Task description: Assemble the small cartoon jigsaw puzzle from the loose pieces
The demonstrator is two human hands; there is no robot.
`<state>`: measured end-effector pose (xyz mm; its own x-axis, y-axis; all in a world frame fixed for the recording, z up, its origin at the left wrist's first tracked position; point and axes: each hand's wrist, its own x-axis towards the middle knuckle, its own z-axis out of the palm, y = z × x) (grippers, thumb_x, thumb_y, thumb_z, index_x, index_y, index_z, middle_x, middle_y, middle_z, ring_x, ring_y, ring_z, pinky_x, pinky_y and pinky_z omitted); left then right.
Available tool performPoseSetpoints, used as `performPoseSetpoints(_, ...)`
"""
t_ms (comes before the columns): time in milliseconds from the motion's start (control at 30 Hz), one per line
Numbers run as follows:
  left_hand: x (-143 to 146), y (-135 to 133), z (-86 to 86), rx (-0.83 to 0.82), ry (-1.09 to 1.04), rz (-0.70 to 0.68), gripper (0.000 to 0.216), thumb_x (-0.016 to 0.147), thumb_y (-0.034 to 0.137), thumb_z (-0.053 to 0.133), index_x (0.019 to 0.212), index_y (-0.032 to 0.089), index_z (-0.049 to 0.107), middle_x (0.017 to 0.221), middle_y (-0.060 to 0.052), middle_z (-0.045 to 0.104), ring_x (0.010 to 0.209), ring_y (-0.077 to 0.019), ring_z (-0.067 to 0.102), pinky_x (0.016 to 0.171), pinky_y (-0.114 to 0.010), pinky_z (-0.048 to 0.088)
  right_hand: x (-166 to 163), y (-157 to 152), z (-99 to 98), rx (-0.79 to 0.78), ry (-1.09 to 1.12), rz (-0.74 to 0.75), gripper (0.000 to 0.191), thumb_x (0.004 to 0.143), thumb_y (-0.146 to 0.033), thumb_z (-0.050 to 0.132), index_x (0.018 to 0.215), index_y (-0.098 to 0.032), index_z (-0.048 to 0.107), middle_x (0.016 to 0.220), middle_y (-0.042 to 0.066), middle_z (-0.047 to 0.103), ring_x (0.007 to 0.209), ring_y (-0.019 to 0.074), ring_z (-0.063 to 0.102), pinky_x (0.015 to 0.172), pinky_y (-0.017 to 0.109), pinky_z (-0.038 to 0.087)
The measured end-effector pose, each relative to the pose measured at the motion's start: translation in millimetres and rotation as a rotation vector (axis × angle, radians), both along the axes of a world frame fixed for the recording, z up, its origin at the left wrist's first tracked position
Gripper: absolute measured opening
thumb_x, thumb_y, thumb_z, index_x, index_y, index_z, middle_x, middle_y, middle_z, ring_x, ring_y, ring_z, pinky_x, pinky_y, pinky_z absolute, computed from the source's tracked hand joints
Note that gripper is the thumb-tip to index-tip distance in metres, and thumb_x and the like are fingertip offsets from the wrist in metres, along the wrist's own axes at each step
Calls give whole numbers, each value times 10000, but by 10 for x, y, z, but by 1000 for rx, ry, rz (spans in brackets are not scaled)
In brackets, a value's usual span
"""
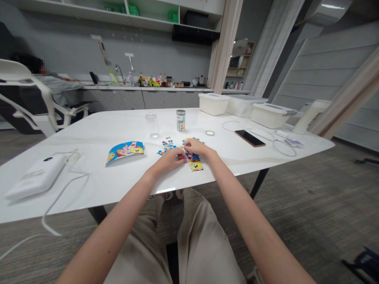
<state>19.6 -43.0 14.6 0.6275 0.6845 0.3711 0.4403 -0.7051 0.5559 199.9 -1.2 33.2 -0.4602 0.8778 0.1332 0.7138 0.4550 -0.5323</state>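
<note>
A small patch of joined cardboard jigsaw pieces, bright yellow with a cartoon face below and blue and pink above point(196, 165), is laid near the front edge of a glossy white counter point(118, 122). It is partly covered by two bare hands. The left hand point(174, 158) is placed at the patch's left side, its fingers curled; the right hand point(195, 146) is arched over the top, its fingers bent downward. Whether a piece is gripped by either hand cannot be told.

Judging by the spread of loose blue, white and red jigsaw pieces point(169, 147) just beyond the hands, only a small share seems to have been joined, and most is left. A curved, blue-printed cartoon picture sheet point(126, 151) is set to the left. Behind, a silver-lidded printed canister point(181, 121) is stood upright.
</note>
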Motion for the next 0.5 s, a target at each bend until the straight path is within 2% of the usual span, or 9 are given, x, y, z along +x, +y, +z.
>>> performPoseSetpoints(133,-37,-61,-18,174,14,-59,141,878,217,537,854,190,674,883,-34,691,844,-155,633,814,-297,498,32,-44,67,142,85,-74,197,803,-174,461,631,-160,556,508,-42,494,554,107,457,572,221,316)
performPoseSetpoints(233,-64,-150,-38,271,89,-146,201,920,214,491,983,195,680,1069,-63,702,1006,-175,640,923,-327,486,158,-212,58,246,83,-129,209,850,-210,467,690,-157,589,596,-12,562,596,121,487,606,234,354)
performPoseSetpoints(333,-76,-225,-61,326,168,-156,244,908,160,485,1060,188,675,1158,-77,689,1070,-183,636,958,-331,482,332,-520,-56,356,62,-49,157,854,-179,482,856,-160,638,842,41,650,740,151,569,725,273,439)
performPoseSetpoints(400,-76,-254,-68,346,196,-133,267,895,135,490,1081,180,676,1170,-84,683,1072,-189,638,959,-329,485,424,-730,-155,433,50,37,204,866,-154,479,969,-171,655,1033,84,655,972,191,593,888,332,458)
performPoseSetpoints(500,-73,-275,-62,358,232,-110,279,898,142,494,1101,185,681,1177,-88,667,1061,-197,638,952,-336,490,481,-927,-258,456,8,72,270,874,-125,480,1058,-175,671,1141,107,649,1092,215,581,979,384,457)
